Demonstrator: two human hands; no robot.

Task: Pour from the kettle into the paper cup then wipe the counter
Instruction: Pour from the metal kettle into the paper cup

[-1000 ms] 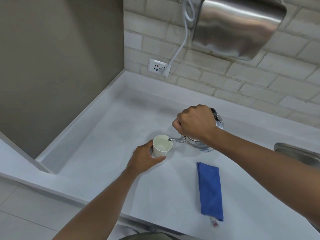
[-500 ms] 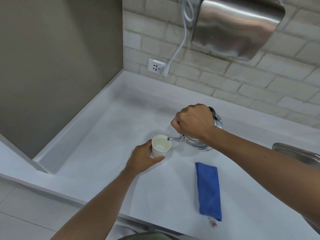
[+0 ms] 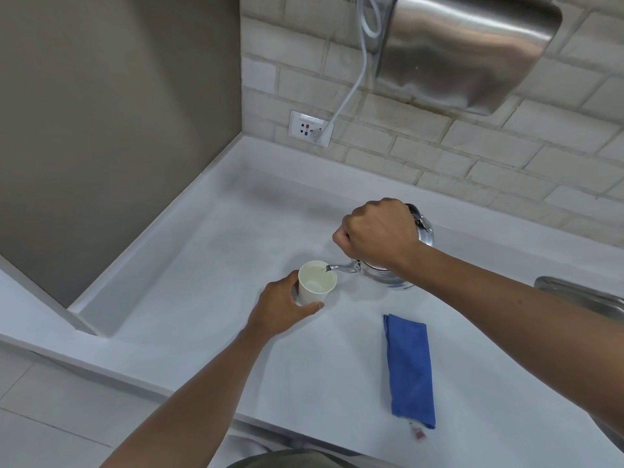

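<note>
Right hand (image 3: 378, 233) grips kettle (image 3: 388, 275), spout over paper cup (image 3: 316, 287) gripped by left hand (image 3: 282, 307); blue cloth (image 3: 409, 368) lies lengthwise, nearer right hand.

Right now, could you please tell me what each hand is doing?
Left hand: holds the cup, fingers curled round it.
Right hand: grips the kettle from above, tilted, spout over the cup.
</note>
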